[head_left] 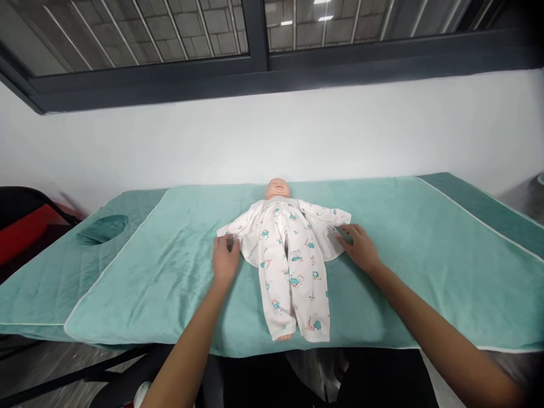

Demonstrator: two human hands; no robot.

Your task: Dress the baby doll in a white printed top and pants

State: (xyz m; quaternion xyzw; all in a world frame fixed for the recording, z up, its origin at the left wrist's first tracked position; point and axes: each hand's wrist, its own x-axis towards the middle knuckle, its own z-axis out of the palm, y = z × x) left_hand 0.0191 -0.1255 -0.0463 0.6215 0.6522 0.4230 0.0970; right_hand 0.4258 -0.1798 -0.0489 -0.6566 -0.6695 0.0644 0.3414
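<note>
A baby doll [277, 188] lies on its back on a green bed cover, its head toward the wall. It wears a white printed baby top [306, 212] with long sleeves spread to the sides. White printed baby trousers [293, 277] cover its legs, and a bit of one foot shows at the left cuff. My left hand [225, 259] is at the end of the left sleeve and the top's left edge, fingers loosely bent and apart. On the other side, my right hand [360, 247] is by the top's right edge, just below the sleeve end, thumb and fingers apart.
The green-covered bed [140, 283] runs along a white wall [238, 141] under a dark window frame [255, 73]. A face hole [104, 228] is at the bed's left end. A black and red chair [25, 232] stands at the far left.
</note>
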